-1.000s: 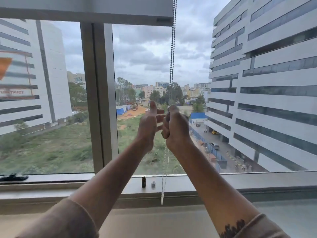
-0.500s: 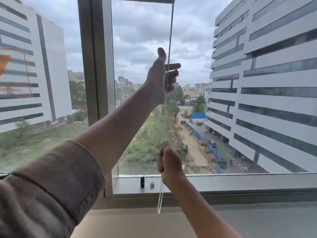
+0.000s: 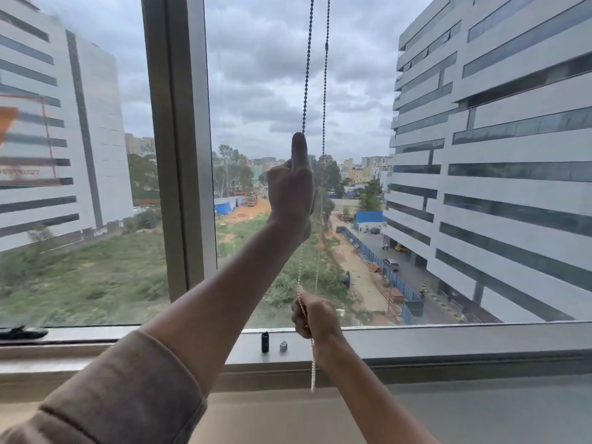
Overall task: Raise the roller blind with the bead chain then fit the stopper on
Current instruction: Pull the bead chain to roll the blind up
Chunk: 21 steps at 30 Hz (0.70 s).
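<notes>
The left hand (image 3: 290, 190) is up high, fingers shut around the long beaded metal chain (image 3: 307, 75). The right hand (image 3: 312, 318) squeezes the same chain down low, near the grey window ledge (image 3: 448, 342).

Left hand (image 3: 290, 190) raised, right hand (image 3: 312, 318) low, both fisted.

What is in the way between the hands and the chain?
Nothing visible. Both hands already hold the chain: the left hand grips it high up, and the right hand grips it lower, just above the window sill.
</notes>
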Available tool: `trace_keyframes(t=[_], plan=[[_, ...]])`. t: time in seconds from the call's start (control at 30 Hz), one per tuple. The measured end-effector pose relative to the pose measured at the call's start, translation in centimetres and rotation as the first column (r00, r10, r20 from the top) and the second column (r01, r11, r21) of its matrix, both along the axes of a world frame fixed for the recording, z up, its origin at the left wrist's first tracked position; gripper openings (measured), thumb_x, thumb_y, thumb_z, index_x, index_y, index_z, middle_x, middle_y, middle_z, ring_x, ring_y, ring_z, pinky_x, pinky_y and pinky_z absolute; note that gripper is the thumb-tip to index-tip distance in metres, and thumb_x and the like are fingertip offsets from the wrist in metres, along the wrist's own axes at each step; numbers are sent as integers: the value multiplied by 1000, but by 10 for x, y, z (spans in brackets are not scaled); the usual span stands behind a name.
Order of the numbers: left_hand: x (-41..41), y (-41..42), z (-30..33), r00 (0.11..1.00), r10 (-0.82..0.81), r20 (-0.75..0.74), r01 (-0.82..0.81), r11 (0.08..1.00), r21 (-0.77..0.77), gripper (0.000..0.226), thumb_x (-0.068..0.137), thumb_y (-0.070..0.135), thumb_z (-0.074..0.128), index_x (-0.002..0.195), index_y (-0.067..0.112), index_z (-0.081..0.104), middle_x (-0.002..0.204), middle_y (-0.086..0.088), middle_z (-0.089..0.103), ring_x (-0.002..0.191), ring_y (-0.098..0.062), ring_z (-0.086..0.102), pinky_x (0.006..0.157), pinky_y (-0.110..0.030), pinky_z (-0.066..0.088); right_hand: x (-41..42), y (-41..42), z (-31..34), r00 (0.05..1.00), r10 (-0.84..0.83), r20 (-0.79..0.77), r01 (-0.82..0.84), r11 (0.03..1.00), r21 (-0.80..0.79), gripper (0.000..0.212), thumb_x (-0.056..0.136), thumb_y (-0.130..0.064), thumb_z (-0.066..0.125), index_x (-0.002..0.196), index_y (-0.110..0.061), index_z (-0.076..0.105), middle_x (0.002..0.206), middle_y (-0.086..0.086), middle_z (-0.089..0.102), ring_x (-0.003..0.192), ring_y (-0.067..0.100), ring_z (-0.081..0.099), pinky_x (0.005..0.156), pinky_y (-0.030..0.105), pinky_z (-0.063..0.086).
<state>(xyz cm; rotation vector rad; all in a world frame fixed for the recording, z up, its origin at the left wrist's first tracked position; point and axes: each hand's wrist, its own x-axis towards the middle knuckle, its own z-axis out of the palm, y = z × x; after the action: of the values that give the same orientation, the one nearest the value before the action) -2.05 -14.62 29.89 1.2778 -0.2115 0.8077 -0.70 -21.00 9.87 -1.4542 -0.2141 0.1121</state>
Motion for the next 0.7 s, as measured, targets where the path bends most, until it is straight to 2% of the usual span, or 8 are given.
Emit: trace_keyframes(t=[0.07,0.13,0.2,0.33,0.43,0.5,0.63,0.7], plan=[[-2,-2,-7,1000,-4,9,4,1000,-6,66,112,54,52,58,17,39,51,-7,26,35,-13,20,44,-28,16,4,-4,9,999,0,32,2,998,-56,43,107,-30,49,69,-16,64,63,5,61,54,17,50,57,32,36],[-4,-4,-14,1000,-6,4,6,1000,-4,63,112,53,53,68,9,48,55,-6,25,43,-13,19,48,-30,16,8,-6,25,999,-24,45,26,999,-48,37,105,-30,50,77,-16,69,70,4,70,58,15,58,66,37,37],[-6,-6,-24,1000,-2,-3,2,1000,8,61,111,55,53,67,13,46,56,-6,24,46,-14,18,48,-27,16,11,-7,46,997,-50,55,51,999,-9,34,103,-30,51,78,-18,70,69,0,73,58,12,60,67,37,38],[-8,-9,-47,999,-9,-50,8,1000,-7,65,109,59,55,59,22,36,56,-6,25,47,-16,22,50,-39,16,19,-9,95,990,-77,119,64,991,115,29,99,-23,50,76,-19,67,65,-3,66,64,13,61,74,39,44],[-6,-12,-67,995,-50,-82,43,995,-85,66,107,59,57,56,18,56,53,-5,46,43,-16,41,43,-24,28,20,-12,131,983,-63,171,32,983,180,30,104,-27,51,81,-17,67,58,-7,62,58,11,58,64,35,47],[-6,-14,-81,995,-67,-77,59,994,-95,67,109,56,56,54,21,70,47,6,53,38,-8,43,38,-20,30,18,-11,154,982,-58,180,23,982,190,29,105,-27,51,89,-12,70,63,-4,67,64,15,62,64,35,49],[-7,-16,-111,995,-36,-95,29,997,-75,67,110,56,55,53,24,38,50,-3,27,43,-13,22,49,-28,14,9,-7,196,985,1,170,-43,968,247,38,108,-25,44,83,-11,70,63,3,72,64,21,61,64,34,45],[-7,-17,-127,992,1,-123,-6,999,-42,69,109,58,55,57,17,35,56,-5,24,51,-14,21,53,-40,13,4,-6,213,984,17,175,-66,959,274,43,110,-29,41,84,-11,69,61,3,71,59,21,60,59,31,41]])
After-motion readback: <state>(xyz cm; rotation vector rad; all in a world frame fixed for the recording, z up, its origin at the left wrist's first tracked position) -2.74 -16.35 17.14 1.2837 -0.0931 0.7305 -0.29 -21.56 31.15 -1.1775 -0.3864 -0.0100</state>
